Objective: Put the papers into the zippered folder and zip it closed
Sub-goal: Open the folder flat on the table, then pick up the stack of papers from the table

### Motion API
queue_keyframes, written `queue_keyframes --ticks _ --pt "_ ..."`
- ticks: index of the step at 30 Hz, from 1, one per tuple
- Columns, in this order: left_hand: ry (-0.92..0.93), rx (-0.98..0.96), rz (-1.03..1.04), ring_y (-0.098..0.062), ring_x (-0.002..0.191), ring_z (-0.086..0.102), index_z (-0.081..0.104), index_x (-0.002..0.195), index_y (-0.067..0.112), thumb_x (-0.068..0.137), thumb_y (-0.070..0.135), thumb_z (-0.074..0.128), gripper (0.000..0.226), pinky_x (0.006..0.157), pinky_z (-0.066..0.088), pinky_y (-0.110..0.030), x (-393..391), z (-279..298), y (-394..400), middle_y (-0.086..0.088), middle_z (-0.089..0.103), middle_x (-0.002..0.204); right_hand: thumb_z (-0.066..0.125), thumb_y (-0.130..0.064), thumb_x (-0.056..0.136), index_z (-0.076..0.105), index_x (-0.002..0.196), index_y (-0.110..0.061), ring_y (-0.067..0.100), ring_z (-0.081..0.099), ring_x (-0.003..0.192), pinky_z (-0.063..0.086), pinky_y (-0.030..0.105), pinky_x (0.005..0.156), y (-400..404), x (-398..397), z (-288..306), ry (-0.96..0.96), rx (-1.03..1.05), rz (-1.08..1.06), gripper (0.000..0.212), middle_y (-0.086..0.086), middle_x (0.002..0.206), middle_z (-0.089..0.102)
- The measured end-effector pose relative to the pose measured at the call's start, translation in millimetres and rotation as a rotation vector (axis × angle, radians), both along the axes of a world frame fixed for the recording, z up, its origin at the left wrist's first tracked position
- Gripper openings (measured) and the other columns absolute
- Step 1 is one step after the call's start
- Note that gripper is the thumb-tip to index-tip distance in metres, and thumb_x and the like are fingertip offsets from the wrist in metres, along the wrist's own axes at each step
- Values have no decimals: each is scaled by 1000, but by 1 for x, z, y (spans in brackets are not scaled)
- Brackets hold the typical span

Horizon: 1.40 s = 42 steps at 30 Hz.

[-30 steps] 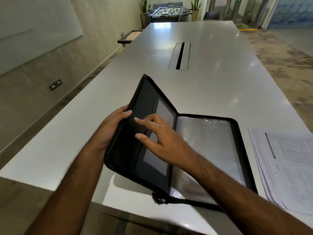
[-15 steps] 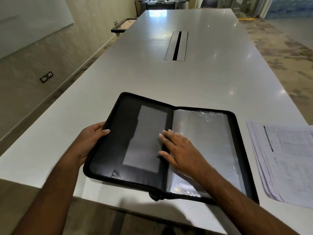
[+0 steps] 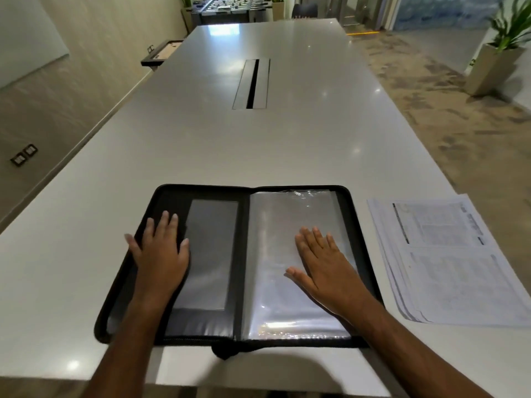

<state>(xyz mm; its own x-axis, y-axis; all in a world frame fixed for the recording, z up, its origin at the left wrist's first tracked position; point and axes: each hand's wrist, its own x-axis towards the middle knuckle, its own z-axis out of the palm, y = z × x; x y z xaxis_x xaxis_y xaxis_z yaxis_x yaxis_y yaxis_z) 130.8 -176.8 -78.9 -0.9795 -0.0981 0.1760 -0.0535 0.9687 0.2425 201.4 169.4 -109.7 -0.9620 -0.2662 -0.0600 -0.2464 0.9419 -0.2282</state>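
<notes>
Folder (image 3: 241,265) lies wide open and flat on the white table (image 3: 201,156), near the edge by the person. It is black, with a zip all round its rim. Its left half is dark, with a grey window pocket (image 3: 208,254) in it. Its right half is covered with clear plastic sleeves (image 3: 275,225) that shine in the light.

Both hands rest on the folder, one on each half. The left hand (image 3: 161,251) lies flat on the dark half, palm down, with its fingers straight and a little spread. Its thumb touches the near corner of the grey pocket, and its little finger reaches over the left rim of the folder. The right hand (image 3: 324,262) lies flat on the clear sleeves, palm down, fingers straight and close together, thumb stuck out to the left. Neither hand grips a thing; they just press down.

The papers (image 3: 448,259) are not in the folder. They lie in a loose pile on the table just to the right of it, close to its right rim but not touching. They are white with small print and a dark bar on the top sheet. The right hand is the one nearer to them, though it does not touch them.

Far up the table there is a long dark slot (image 3: 253,83).
</notes>
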Motion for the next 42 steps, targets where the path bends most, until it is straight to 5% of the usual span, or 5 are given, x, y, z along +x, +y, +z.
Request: queue_keyframes --ticks 11,28,35,39,42 --pt "-73 0 -247 -33 159 17 30 163 18 104 47 48 68 122 -8 -63 -10 -11 145 -3 22 172 2 -88 91 -5 165 -19 10 -24 157 -8 40 130 89 12 5 27 -80 -152 102 -5 173 -18" --pt "-94 45 -552 -26 161 3 16 165 25 106 58 38 71 123 -11 -51 0 -5 299 1 9 174 -1 -85 89 -20 162 -21 10 -29 155 -8 41 131 192 46 10 -28 -100 -343 99 -6 169 -30" --pt "-88 231 -639 -18 151 21 36 157 18 103 50 54 66 123 18 -38 15 -8 349 -1 38 161 10 -86 90 -15 164 -21 9 -28 155 -14 33 127 222 58 6 -38 -166 -418 102 -7 170 -25" --pt "-155 405 -652 -10 152 13 28 161 19 103 48 56 70 122 20 -29 35 -10 375 4 24 167 9 -97 80 -21 162 -31 1 -35 149 -13 34 126 229 64 -2 -81 -268 -476 109 -17 166 -31" --pt "-288 518 -537 -13 157 11 18 164 22 102 51 58 79 125 21 -35 43 -11 387 8 10 172 11 -99 79 -28 155 -43 -7 -37 145 -14 30 122 230 65 -5 -65 -338 -491 102 -27 161 -34"
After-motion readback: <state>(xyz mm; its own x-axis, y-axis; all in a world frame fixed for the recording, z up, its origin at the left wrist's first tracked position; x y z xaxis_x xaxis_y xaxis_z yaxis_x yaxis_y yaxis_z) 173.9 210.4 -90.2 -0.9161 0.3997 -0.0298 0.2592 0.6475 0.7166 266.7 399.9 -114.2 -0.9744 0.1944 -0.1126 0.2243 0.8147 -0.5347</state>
